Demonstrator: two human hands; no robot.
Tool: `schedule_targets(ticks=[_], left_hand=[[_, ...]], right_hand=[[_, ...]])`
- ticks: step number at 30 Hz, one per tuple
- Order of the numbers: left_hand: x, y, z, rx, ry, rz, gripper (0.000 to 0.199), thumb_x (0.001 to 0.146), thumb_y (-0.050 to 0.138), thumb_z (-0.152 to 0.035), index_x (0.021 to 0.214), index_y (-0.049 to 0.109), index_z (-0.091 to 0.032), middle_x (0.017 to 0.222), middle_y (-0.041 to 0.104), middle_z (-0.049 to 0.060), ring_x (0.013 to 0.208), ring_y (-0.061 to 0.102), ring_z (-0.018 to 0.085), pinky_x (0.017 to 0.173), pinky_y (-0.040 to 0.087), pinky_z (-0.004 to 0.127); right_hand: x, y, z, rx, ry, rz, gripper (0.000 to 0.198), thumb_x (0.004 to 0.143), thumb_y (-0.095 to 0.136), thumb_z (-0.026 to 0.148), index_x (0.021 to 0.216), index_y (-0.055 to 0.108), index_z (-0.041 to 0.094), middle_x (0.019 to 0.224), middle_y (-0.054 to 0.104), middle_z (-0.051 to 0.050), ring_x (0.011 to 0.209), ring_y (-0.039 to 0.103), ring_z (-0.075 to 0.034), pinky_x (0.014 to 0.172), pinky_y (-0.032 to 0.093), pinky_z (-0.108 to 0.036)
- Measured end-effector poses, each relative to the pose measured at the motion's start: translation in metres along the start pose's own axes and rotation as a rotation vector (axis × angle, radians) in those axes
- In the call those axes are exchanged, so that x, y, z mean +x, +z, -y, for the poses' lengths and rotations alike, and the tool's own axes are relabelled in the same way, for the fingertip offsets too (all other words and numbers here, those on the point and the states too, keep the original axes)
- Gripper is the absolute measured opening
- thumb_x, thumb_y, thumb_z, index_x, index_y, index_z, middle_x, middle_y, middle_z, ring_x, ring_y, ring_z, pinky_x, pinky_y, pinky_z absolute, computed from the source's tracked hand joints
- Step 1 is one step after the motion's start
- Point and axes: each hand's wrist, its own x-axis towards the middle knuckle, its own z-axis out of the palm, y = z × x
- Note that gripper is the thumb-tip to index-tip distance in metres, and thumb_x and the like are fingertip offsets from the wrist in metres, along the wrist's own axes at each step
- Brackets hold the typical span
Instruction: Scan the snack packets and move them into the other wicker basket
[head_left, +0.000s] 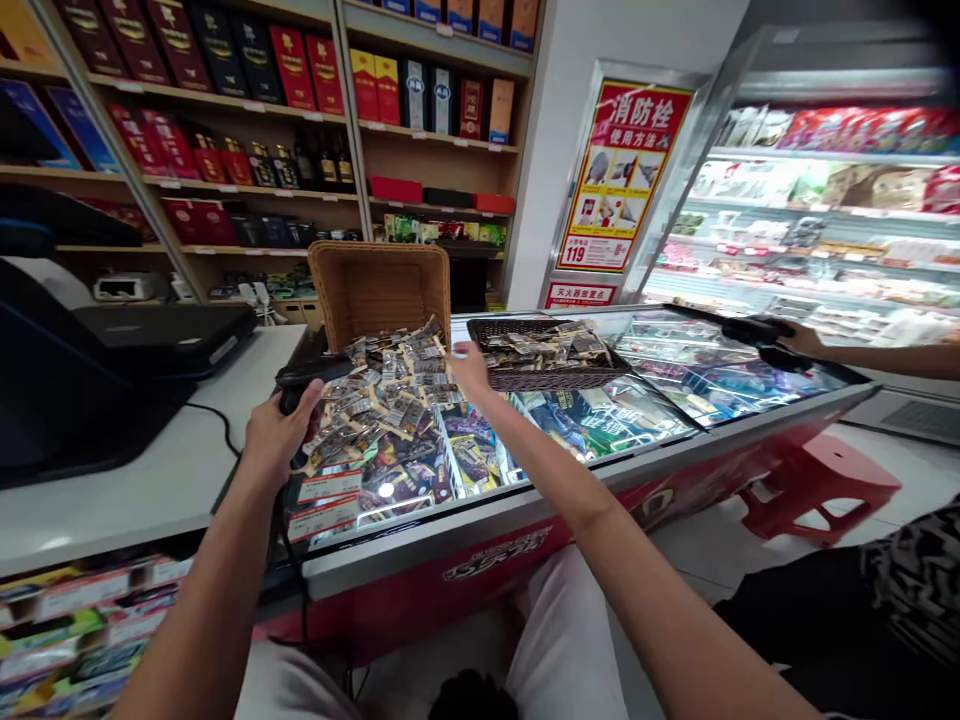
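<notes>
My left hand (279,432) is wrapped around a black corded barcode scanner (319,372), its head pointing right over the packets. Under it, a heap of small clear-wrapped snack packets (405,385) spills from a tipped tan wicker basket (379,250) onto the glass freezer lid. Between that heap and a dark woven tray (547,378) is my right hand (471,370), its fingers drawn together. Whatever they grip is too small or hidden to make out. More of the same packets (551,345) fill the dark tray.
The chest freezer (525,510) holds colourful packages. At left, a white counter (142,460) carries a dark checkout machine (45,370). At right, another person's hand (799,340) holds a black handheld device (757,332). A red stool (832,480) stands on the floor beside the freezer.
</notes>
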Motion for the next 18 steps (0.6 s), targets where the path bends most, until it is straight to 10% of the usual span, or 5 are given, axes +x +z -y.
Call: schedule_targets(ticks=[4,12,18], left_hand=[[-0.007,-0.02,0.005,-0.004,-0.026,-0.052,0.04,0.081,0.076,-0.056,0.078,0.064,-0.018,0.064,0.062,0.0,0.053,0.053,0.013,0.05,0.045,0.027],[-0.015,-0.022,0.019,0.088,-0.065,-0.052,0.043,0.076,0.078,-0.061,0.076,0.067,-0.019,0.064,0.064,0.002,0.053,0.055,0.015,0.048,0.044,0.028],[-0.018,-0.008,0.026,0.048,-0.011,0.045,0.05,0.072,0.078,-0.067,0.08,0.068,-0.019,0.067,0.066,0.003,0.057,0.059,0.018,0.054,0.048,0.031]], right_hand=[[-0.053,0.057,0.011,-0.357,0.026,0.373,0.06,0.081,0.088,0.049,0.13,0.072,0.018,0.145,0.065,-0.019,0.136,0.059,-0.041,0.113,0.046,-0.053],[-0.089,0.079,0.008,-0.576,0.122,0.374,0.08,0.086,0.084,0.061,0.149,0.059,0.019,0.17,0.039,-0.023,0.161,0.028,-0.047,0.129,0.025,-0.063],[-0.094,0.068,0.006,-0.37,0.154,0.385,0.081,0.067,0.1,0.036,0.139,0.065,0.02,0.164,0.036,-0.018,0.15,0.044,-0.043,0.12,0.044,-0.05]])
